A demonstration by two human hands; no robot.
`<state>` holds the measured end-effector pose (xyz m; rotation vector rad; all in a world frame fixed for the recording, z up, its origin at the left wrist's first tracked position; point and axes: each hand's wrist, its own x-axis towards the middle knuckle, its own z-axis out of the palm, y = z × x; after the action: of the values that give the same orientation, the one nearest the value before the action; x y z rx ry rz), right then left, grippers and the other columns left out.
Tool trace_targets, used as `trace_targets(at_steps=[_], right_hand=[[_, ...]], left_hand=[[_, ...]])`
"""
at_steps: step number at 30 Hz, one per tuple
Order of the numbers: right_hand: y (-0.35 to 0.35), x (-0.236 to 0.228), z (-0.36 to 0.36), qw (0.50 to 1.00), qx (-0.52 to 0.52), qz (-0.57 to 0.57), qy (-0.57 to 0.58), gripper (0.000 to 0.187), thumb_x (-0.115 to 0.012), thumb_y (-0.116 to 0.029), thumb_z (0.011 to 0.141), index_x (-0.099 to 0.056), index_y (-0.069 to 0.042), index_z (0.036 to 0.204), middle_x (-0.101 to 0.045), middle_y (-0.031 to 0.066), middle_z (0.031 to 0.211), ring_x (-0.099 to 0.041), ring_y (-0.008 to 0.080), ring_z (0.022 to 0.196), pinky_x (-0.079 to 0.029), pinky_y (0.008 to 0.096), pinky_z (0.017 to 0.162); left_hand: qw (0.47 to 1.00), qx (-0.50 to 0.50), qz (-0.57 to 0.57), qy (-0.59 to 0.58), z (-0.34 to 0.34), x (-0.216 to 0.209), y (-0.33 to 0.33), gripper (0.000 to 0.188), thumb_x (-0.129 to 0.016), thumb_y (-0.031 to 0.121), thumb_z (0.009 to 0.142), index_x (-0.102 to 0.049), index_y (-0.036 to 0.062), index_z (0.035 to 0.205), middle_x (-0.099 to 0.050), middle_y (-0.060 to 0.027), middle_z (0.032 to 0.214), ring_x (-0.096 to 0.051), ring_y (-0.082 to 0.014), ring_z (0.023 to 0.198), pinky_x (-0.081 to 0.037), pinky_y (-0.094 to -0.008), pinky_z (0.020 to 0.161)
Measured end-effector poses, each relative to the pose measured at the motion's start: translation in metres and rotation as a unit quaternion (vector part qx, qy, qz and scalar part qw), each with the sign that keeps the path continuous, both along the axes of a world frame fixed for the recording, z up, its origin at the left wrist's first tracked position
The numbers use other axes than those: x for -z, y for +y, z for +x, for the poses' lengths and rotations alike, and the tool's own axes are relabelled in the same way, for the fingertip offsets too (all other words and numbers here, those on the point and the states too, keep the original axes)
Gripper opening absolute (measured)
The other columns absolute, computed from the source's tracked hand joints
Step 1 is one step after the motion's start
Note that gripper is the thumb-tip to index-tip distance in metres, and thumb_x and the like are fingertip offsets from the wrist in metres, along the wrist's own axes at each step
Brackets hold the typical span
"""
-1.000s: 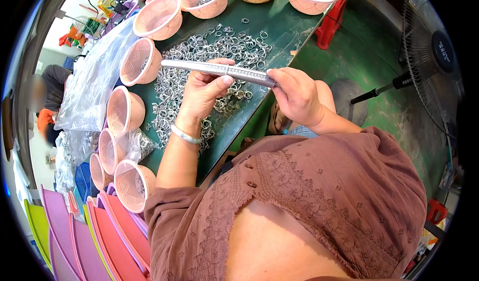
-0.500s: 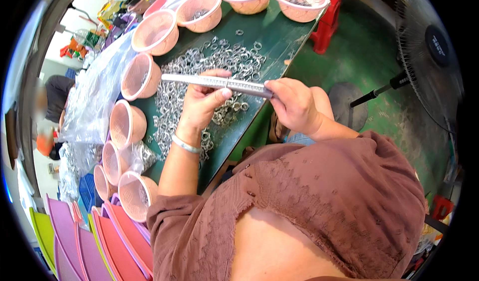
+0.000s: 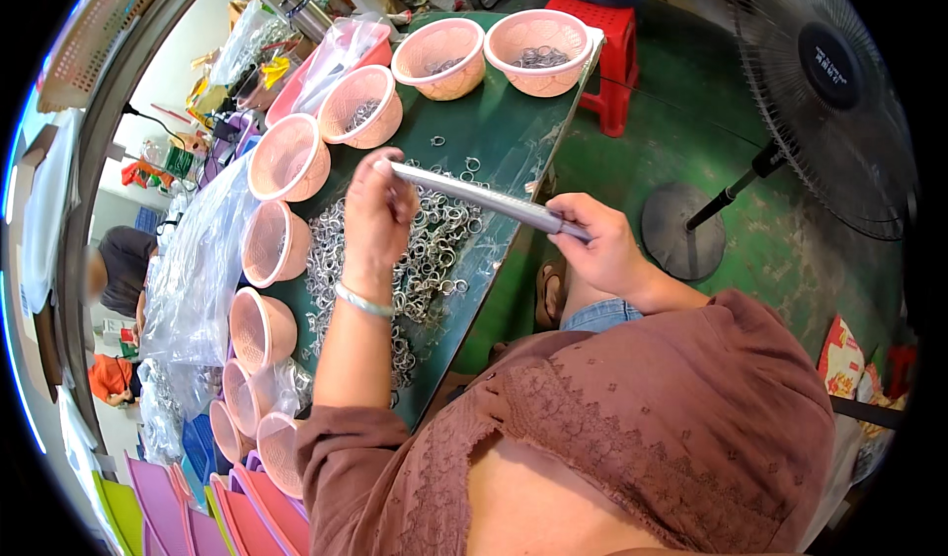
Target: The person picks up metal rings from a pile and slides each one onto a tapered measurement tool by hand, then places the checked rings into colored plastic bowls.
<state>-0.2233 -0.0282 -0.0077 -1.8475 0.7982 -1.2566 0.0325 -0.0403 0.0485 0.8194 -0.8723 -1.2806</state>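
Note:
A tapered metal ring mandrel (image 3: 479,195) slants across over the table, its thin end to the left. My right hand (image 3: 610,248) is closed around its thick handle end. At the thin tip, my left hand (image 3: 373,205) has its fingers curled in, thumb and forefinger at the tip. Whether a ring sits in those fingers is hidden and slightly blurred. No ring shows on the mandrel's visible length. Below the hands, a broad pile of loose silver-coloured rings (image 3: 430,260) covers part of the green table (image 3: 494,112). One single ring (image 3: 437,141) lies apart, beyond the pile.
Pink baskets line the table's far and left edges; a far-right basket (image 3: 538,74) and its neighbour (image 3: 439,84) hold rings. Clear plastic sheeting (image 3: 193,260) lies to the left. A red stool (image 3: 614,72) and a standing fan (image 3: 691,230) are on the right. Another person sits beyond.
My left hand has moved from the mandrel's middle to its thin tip. A ring seen around the mandrel earlier no longer shows there. The view has shifted, bringing more of the far side in.

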Motion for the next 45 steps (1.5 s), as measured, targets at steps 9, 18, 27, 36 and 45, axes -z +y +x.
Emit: trace_targets(at_steps=[9,18,27,36,45], right_hand=[[-0.014,0.030,-0.044,0.963,-0.018,0.212,-0.164,0.027,-0.054,0.008,0.074,-0.047,0.002,0.100,-0.055,0.0042,0.088,-0.052,0.0085,0.084,-0.041,0.0223,0.076],[-0.020,0.038,-0.068,0.949,0.013,0.243,-0.202,0.027,-0.053,0.008,0.075,-0.048,0.002,0.100,-0.055,0.0029,0.089,-0.052,0.0076,0.082,-0.041,0.0212,0.074],[-0.011,0.032,-0.068,0.942,0.021,0.287,-0.171,0.025,-0.054,0.006,0.075,-0.049,0.003,0.100,-0.056,0.0031,0.087,-0.051,0.0068,0.079,-0.040,0.0200,0.071],[-0.006,0.036,-0.063,0.943,0.013,0.288,-0.165,0.025,-0.053,0.006,0.076,-0.049,0.003,0.100,-0.056,0.0037,0.088,-0.052,0.0074,0.080,-0.041,0.0206,0.073],[-0.003,0.037,-0.053,0.944,-0.033,0.295,-0.141,0.026,-0.053,0.007,0.075,-0.049,0.002,0.100,-0.056,0.0038,0.087,-0.052,0.0080,0.081,-0.041,0.0213,0.073]], left_hand=[[0.984,-0.034,0.165,-0.053,0.016,-0.041,-0.148,0.015,-0.052,0.026,0.087,-0.050,0.0105,0.085,-0.050,-0.0012,0.064,-0.038,-0.0058,0.045,-0.029,-0.0162,0.037],[0.963,0.062,0.237,-0.110,-0.026,-0.038,-0.206,0.043,-0.044,0.039,0.089,-0.043,0.0003,0.108,-0.051,-0.0120,0.086,-0.046,-0.0138,0.063,-0.038,-0.0189,0.046],[0.973,0.102,0.150,-0.145,-0.102,-0.055,-0.210,0.074,-0.047,0.047,0.084,-0.013,0.0079,0.137,-0.003,-0.0177,0.143,-0.008,-0.0313,0.131,-0.016,-0.0405,0.105],[0.916,0.131,0.079,-0.372,-0.041,-0.023,-0.155,0.026,-0.057,0.018,0.083,-0.055,-0.0003,0.101,-0.058,-0.0047,0.089,-0.055,-0.0117,0.082,-0.045,-0.0255,0.078],[0.636,0.214,-0.057,-0.739,0.016,0.014,-0.032,0.022,-0.070,0.017,0.066,-0.061,0.0059,0.083,-0.054,-0.0093,0.085,-0.053,-0.0242,0.086,-0.042,-0.0316,0.080]])
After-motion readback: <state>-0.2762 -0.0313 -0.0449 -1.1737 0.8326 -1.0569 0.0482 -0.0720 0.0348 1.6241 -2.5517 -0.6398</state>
